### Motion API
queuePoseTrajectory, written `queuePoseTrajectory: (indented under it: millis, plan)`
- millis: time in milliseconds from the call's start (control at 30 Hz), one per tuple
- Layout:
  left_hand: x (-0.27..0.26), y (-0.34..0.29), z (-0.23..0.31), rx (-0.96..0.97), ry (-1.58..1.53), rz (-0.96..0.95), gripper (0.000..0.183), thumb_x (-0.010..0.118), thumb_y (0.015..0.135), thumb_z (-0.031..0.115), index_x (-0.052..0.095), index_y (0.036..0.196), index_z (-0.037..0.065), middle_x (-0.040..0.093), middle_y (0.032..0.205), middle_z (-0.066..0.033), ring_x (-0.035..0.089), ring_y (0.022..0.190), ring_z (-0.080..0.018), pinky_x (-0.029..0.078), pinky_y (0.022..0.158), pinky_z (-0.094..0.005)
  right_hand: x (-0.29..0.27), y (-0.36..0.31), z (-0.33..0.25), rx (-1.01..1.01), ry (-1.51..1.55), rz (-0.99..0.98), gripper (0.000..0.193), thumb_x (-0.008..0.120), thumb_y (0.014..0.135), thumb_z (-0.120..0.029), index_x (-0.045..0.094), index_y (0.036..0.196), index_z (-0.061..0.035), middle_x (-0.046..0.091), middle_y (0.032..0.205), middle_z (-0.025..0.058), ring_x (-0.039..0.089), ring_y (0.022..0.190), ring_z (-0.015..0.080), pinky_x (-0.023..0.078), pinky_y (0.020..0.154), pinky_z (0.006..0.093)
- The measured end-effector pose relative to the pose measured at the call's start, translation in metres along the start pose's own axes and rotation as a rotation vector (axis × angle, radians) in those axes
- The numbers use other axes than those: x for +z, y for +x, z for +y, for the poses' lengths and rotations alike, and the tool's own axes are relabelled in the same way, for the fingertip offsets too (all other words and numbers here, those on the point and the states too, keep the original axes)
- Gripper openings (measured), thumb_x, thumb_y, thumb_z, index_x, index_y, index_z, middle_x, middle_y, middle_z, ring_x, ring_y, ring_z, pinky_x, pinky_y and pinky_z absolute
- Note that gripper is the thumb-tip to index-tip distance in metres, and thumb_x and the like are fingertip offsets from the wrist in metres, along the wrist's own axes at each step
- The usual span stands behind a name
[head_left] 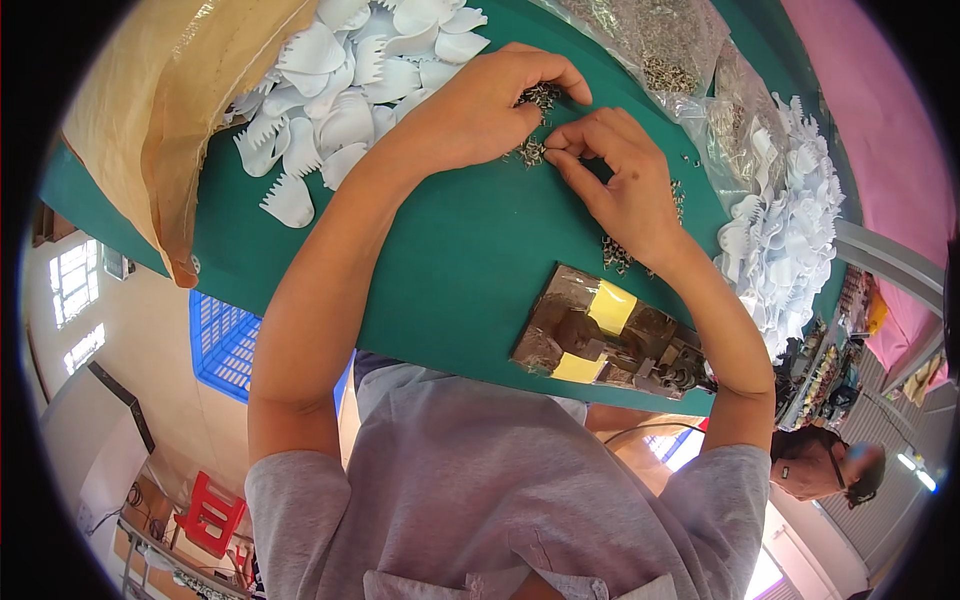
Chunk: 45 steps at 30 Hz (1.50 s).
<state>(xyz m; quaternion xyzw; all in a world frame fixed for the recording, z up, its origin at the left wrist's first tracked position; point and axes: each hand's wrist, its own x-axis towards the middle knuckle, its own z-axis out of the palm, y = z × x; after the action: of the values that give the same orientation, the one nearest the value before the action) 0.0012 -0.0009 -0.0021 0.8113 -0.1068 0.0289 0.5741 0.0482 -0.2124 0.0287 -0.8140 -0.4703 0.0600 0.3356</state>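
Note:
My left hand (480, 110) curls around a small heap of metal pieces (530, 152) on the green tabletop (450, 260), its thumb and forefinger apart. At the right side of that heap, my right hand (625, 175) has thumb and forefinger pressed together; whatever is between the tips is too small to make out. More tiny metal pieces (615, 256) lie beside my right wrist. Below my right forearm sits a flat metal fixture (605, 335) with yellow patches. White plastic pieces with toothed edges (350, 120) are heaped beyond my left forearm.
A brown paper sack (150, 130) stands at the left. Clear plastic bags (670, 70) with metal pieces lie at the far right, near another white heap (790, 230). A blue crate (225, 345) and a red chair (212, 515) are below the table. Another person (815, 465) is at the right.

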Motion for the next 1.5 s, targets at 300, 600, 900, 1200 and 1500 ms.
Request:
queuePoseTrajectory:
  millis: [300, 600, 900, 1200, 1500]
  plan:
    - [0.001, 0.000, -0.001, -0.024, 0.015, 0.010, 0.043, 0.058, 0.089, -0.012, 0.069, 0.128, 0.004, 0.070, 0.127, -0.0074, 0.063, 0.123, -0.0230, 0.048, 0.112, -0.0348, -0.016, -0.005, -0.007, 0.150, 0.139, 0.051, 0.010, 0.075, 0.090, -0.003, 0.070, 0.099, -0.0030, 0.069, 0.089, 0.0044, 0.065, 0.082, 0.0173, 0.054, 0.077, 0.0316]
    - [0.002, 0.000, -0.001, -0.004, 0.039, 0.013, 0.042, 0.060, 0.090, -0.011, 0.069, 0.128, 0.004, 0.071, 0.127, -0.0061, 0.059, 0.128, -0.0241, 0.045, 0.114, -0.0362, -0.023, -0.008, 0.003, 0.325, 0.453, 0.028, 0.016, 0.074, 0.093, -0.002, 0.075, 0.109, -0.0013, 0.074, 0.095, 0.0010, 0.067, 0.088, 0.0082, 0.056, 0.087, 0.0254]
    - [0.001, 0.001, 0.001, -0.025, 0.064, -0.003, 0.041, 0.060, 0.089, -0.010, 0.070, 0.126, 0.004, 0.071, 0.127, -0.0062, 0.059, 0.129, -0.0252, 0.044, 0.116, -0.0376, -0.034, -0.018, -0.001, 0.496, 0.509, -0.019, 0.015, 0.069, 0.098, -0.004, 0.073, 0.112, 0.0019, 0.073, 0.097, 0.0013, 0.067, 0.086, 0.0073, 0.057, 0.084, 0.0246]
    - [0.001, 0.000, -0.001, -0.001, 0.066, 0.005, 0.039, 0.059, 0.089, -0.010, 0.070, 0.125, 0.004, 0.072, 0.127, -0.0060, 0.059, 0.129, -0.0247, 0.044, 0.116, -0.0372, -0.051, -0.032, -0.005, 0.577, 0.541, -0.116, 0.017, 0.065, 0.098, -0.002, 0.071, 0.113, 0.0028, 0.073, 0.100, 0.0030, 0.067, 0.087, 0.0068, 0.056, 0.078, 0.0234]
    - [0.001, 0.001, 0.000, -0.018, 0.067, 0.007, 0.039, 0.058, 0.089, -0.009, 0.071, 0.124, 0.004, 0.071, 0.127, -0.0075, 0.060, 0.128, -0.0239, 0.044, 0.115, -0.0363, -0.053, -0.035, -0.007, 0.598, 0.548, -0.097, 0.016, 0.065, 0.098, -0.002, 0.071, 0.113, 0.0017, 0.074, 0.100, 0.0026, 0.069, 0.088, 0.0071, 0.057, 0.077, 0.0236]
